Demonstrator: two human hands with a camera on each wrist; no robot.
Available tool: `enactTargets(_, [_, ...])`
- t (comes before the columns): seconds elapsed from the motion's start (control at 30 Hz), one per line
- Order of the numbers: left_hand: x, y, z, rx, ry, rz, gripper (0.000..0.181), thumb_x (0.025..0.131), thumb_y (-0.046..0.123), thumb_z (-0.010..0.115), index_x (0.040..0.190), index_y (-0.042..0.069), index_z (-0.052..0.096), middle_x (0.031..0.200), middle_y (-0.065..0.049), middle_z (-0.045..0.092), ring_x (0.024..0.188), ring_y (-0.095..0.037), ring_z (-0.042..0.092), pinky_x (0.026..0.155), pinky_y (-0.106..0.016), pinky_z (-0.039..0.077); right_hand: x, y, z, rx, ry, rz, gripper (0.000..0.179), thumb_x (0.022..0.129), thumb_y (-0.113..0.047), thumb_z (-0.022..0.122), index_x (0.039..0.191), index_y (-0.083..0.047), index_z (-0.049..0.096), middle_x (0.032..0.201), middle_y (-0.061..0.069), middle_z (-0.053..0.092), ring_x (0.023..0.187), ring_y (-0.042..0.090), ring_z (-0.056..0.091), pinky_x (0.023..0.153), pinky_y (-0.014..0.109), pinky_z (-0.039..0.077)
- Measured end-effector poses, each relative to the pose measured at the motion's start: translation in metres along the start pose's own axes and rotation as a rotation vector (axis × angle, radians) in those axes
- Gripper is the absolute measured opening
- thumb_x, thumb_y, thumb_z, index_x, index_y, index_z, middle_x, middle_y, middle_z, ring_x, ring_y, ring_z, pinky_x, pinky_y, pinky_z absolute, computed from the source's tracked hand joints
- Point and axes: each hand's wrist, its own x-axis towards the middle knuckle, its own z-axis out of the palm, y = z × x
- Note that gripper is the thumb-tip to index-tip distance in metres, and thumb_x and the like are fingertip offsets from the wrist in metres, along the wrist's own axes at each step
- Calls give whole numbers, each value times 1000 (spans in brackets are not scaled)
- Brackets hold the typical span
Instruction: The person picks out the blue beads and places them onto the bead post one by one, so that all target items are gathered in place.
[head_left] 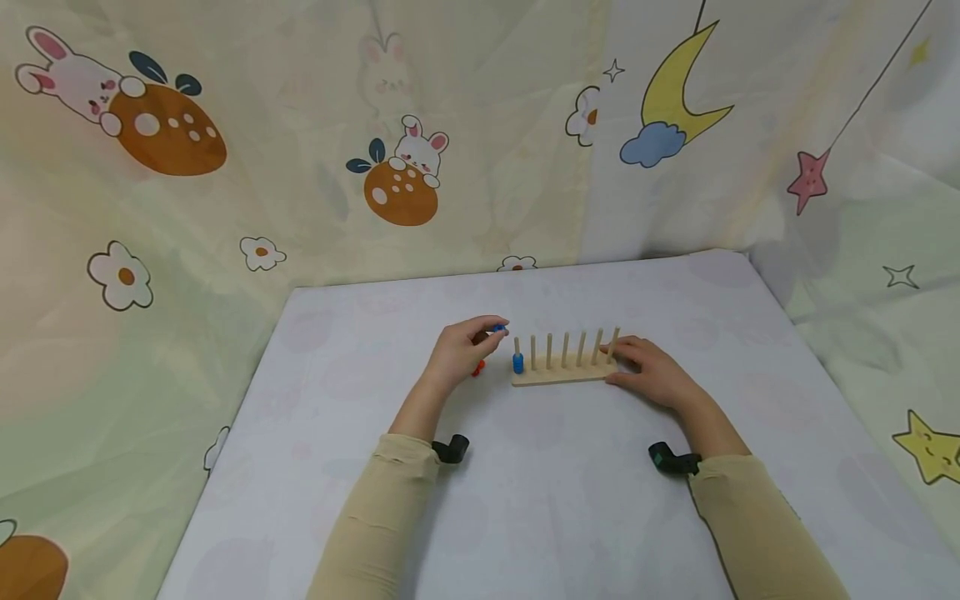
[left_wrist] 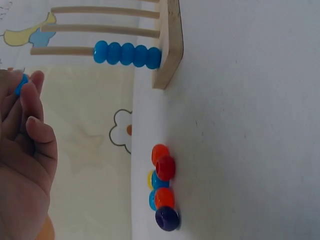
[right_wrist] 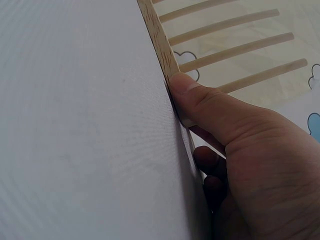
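Observation:
A wooden peg rack (head_left: 558, 375) with a row of upright pegs stands on the table. Several blue beads (left_wrist: 127, 54) are stacked on its leftmost peg; the other pegs in the head view are bare. My left hand (head_left: 459, 350) pinches a blue bead (left_wrist: 22, 85) between thumb and fingertips, just left of that peg and apart from it. My right hand (head_left: 656, 371) grips the right end of the rack's base, the thumb on its near edge and the fingers behind, partly hidden by the hand in the right wrist view.
Loose beads in red, orange, blue, yellow and dark purple, among them a red bead (left_wrist: 165, 167) and a purple bead (left_wrist: 167, 218), lie on the white table (head_left: 540, 500) left of the rack. A patterned cloth (head_left: 487, 100) hangs behind and at the sides.

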Motion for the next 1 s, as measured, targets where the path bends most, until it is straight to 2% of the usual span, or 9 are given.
enactTargets(0.1, [1,3,4,-23,-14,-5,27,95,44,64,118,32,69,92,-6,73,69,-13,58,54,-27,47,-1,0,0,3,3,-4,56,88,-40,73,137,-18,59,144,12,48,138,38,38,111,60,31])
enactTargets(0.2, [1,6,7,-20,-23,11,29,94,45,64,118,30,70,87,-7,72,66,-12,57,53,-28,45,-1,0,1,5,5,-10,55,89,-40,73,137,-18,59,144,12,49,138,38,38,111,59,31])
enactTargets(0.33, [1,7,10,-8,-37,31,31,94,45,64,119,27,70,94,-8,73,76,-11,64,63,-29,48,0,0,0,5,2,-10,56,88,-39,73,138,-18,58,144,12,48,138,38,38,111,60,30])
enactTargets(0.43, [1,8,10,-14,-47,29,26,95,43,64,117,30,71,97,-9,74,80,-15,66,66,-30,50,0,1,0,3,0,-10,56,88,-39,73,138,-18,58,144,12,48,138,37,38,111,59,30])
enactTargets(0.57, [2,8,10,-2,-55,27,23,94,42,65,115,34,71,98,1,74,84,-14,66,69,-29,51,1,1,-1,4,0,-15,55,89,-38,73,138,-18,58,145,12,48,138,37,38,111,59,30])
enactTargets(0.67, [3,8,9,34,-62,38,25,94,43,65,115,32,71,99,11,73,86,-9,63,71,-28,52,1,1,-1,10,-2,-16,55,89,-38,73,138,-18,58,145,12,47,138,37,37,111,59,30])
enactTargets(0.73, [3,8,8,62,-67,50,27,94,43,65,117,29,72,99,14,71,86,-9,61,70,-28,52,0,0,-1,12,-4,-15,55,89,-38,73,138,-18,58,145,12,47,139,38,37,111,59,30])
enactTargets(1.0, [5,10,6,108,-94,67,33,96,44,63,120,24,71,100,12,71,89,-11,60,72,-28,52,0,-1,-1,15,-3,-11,55,89,-36,73,138,-17,58,144,12,48,138,38,37,112,59,30])
